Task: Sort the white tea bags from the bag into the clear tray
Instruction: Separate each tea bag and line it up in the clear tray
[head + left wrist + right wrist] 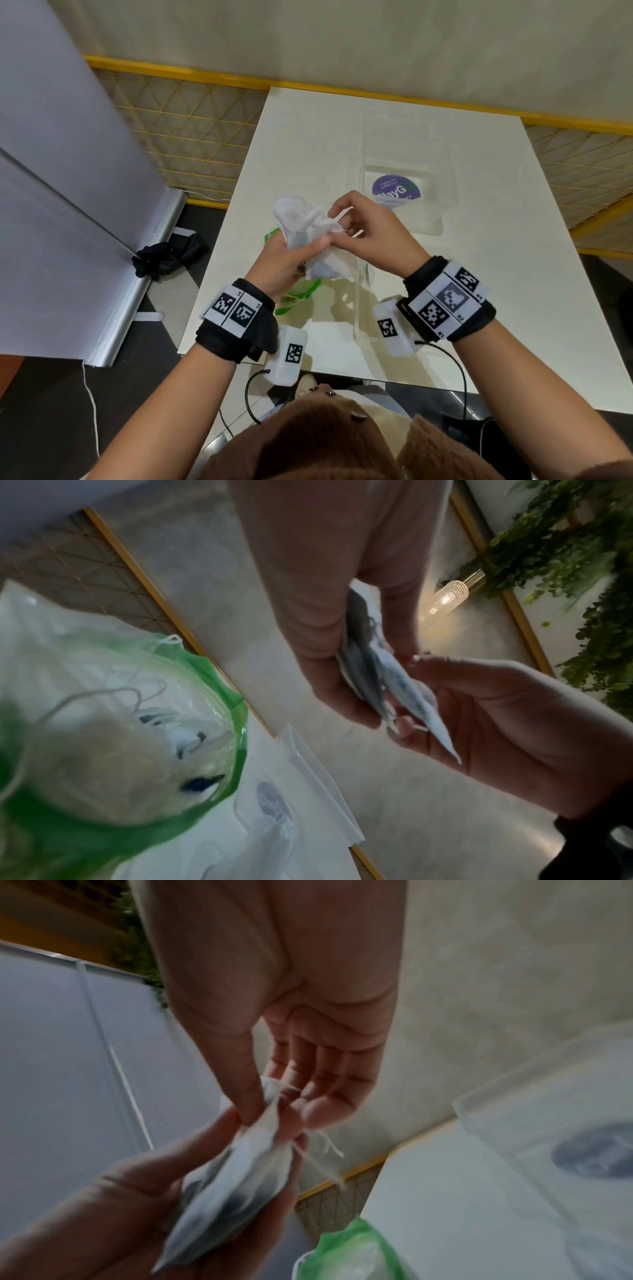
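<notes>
Left hand [284, 253] clamped on a bunch of white tea bags [305, 226], held above the counter [513, 274]. Right hand [370, 233] pinching the top edge of one bag in that bunch between thumb and forefinger, loose strings [329, 1146] trailing. Directly below, a green-rimmed plastic bag [113, 737] holding more tea bags. Just right, toward the far side, the clear tray [400, 164], purple sticker [395, 187] on its base.

Bright head view, dim and blurred wrist views

Even overhead light leaves soft shadows on the white desk [479, 274]; straight edges bow toward the corners. Both wrist views are murky and smeared, with a glowing lamp [448, 596] flaring in the left one.
</notes>
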{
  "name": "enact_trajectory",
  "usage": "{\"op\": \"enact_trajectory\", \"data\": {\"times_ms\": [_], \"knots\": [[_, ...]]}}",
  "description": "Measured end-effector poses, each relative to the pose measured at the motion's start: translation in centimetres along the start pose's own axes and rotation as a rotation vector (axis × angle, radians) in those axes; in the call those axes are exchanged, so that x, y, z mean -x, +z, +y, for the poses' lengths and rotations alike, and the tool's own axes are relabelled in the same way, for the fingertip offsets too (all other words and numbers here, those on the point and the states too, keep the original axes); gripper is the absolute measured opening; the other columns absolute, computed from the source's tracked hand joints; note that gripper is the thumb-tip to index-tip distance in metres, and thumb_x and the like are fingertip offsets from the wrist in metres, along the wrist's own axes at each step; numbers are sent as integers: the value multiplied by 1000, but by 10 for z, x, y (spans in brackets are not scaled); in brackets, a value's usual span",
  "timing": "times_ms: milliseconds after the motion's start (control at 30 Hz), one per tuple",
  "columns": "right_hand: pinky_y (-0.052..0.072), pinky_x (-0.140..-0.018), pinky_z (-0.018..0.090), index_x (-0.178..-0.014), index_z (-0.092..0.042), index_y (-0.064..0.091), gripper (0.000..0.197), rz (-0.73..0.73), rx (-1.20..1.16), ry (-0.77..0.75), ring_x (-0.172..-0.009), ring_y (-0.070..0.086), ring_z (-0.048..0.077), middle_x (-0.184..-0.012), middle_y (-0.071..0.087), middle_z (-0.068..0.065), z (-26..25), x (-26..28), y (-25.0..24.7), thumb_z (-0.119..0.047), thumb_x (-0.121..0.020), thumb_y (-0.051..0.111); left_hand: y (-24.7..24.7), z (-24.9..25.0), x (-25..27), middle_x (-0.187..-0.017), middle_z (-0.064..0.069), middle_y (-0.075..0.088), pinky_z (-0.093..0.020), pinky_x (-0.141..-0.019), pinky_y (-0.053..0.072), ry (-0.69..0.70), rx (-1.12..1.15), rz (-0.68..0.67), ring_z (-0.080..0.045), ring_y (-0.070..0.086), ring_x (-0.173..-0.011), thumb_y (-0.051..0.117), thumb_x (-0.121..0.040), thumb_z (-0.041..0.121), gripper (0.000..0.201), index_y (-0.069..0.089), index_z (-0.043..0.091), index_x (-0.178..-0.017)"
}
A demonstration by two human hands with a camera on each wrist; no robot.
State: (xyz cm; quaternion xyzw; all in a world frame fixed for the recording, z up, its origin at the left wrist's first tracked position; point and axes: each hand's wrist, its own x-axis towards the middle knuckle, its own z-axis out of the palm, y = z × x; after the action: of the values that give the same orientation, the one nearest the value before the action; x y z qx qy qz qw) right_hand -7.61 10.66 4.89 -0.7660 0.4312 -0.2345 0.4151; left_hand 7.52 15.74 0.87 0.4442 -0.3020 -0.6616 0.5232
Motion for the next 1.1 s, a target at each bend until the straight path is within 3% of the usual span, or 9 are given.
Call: {"op": "enact_trajectory", "data": {"times_ms": [167,300,533,633,700,767,867,967,1100], "knots": [[33,-57,26,-96,-21,46,34,-1,-61,63,-55,39,13,-57,44,-5,7,4,11,-22,-77,74,6,0,-2,-114,-18,66,-35,-82,56,-10,41,38,-28,66,-101,51,-93,14,27,56,8,-119],[30,-47,15,-99,-18,44,32,37,-128,66,-44,35,4,-42,40,-12,12,2,10,-13,-81,69,4,2,-1,-113,-16,67,-39,-85,53,-55,95,75,-26,66,-99,47,-96,22,27,57,9,-118],[35,-50,17,-92,-23,42,27,-66,-269,80,-51,34,8,-57,28,2,14,4,-4,-3,-87,60,-5,2,-6,-107,-14,68,-33,-73,57,-123,163,220,-22,69,-91,45,-93,9,38,46,4,-131],[36,-50,22,-91,-25,41,29,-13,-298,120,-53,39,15,-56,38,6,18,2,-6,-5,-86,61,-10,-1,-7,-144,-11,41,-47,-97,46,-10,-49,248,-28,53,-121,61,-84,6,84,16,43,-145],[37,-49,25,-88,-26,39,31,46,-317,167,-57,43,21,-60,45,11,23,0,-6,-9,-85,64,-11,-2,-8,-139,-9,46,-46,-96,47,52,-146,214,-27,54,-119,60,-83,0,80,29,50,-138],[38,-47,23,-86,-26,39,32,71,-317,216,-58,46,22,-62,49,12,27,-1,-6,-12,-84,67,-8,1,-9,-121,-9,61,-31,-81,53,70,-199,211,-24,60,-103,52,-87,-5,45,64,30,-113],[40,-55,27,-86,-26,41,33,27,-324,238,-56,54,18,-66,59,11,28,-1,-4,-15,-81,71,0,7,-6,-78,-2,71,-17,-57,50,10,-171,230,-20,61,-77,45,-88,-5,43,76,18,-70],[42,-55,26,-87,-23,42,31,-36,-335,222,-53,57,12,-65,62,6,25,0,-3,-13,-80,71,6,13,-3,-81,-7,71,-19,-59,50,-42,-41,95,-21,65,-77,56,-86,16,18,72,8,-87],[38,-57,27,-87,-22,48,24,-86,-298,206,-60,51,18,-66,58,9,22,1,-4,-17,-81,71,2,10,-3,-75,1,69,-22,-55,51,86,-302,77,-12,62,-64,70,-74,26,17,73,14,-85]]}}
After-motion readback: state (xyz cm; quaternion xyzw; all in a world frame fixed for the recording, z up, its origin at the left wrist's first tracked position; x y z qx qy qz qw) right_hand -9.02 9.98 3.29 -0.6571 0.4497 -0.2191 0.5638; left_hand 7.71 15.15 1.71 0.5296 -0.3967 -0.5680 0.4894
